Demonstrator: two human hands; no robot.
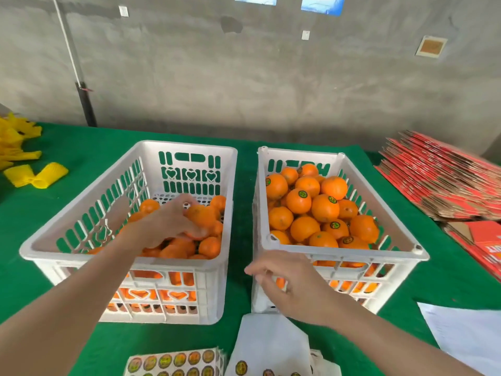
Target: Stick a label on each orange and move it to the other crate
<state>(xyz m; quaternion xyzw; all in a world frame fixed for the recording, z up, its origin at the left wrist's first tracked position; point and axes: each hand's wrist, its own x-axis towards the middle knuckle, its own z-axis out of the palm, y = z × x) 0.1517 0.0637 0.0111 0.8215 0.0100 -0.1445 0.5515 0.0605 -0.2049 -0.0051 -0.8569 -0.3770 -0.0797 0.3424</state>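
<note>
1. The left hand [168, 223] reaches into the left crate [189, 146], fingers curled over an orange [202, 215] on top of the pile there.
2. The right hand [292, 289] hovers in front of the right crate [339, 255], fingers loosely bent, thumb close to forefinger. It is blurred, so I can't tell whether they pinch anything.
3. Labelled oranges [325, 207] fill the right crate.
4. A label sheet [176, 360] lies at the near edge of the green table [244, 169], cut off by the frame.

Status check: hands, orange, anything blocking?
Left hand grips round orange fruit in left white plastic crate. Right hand curled before right crate, hold unclear. No obstruction seen.
</note>
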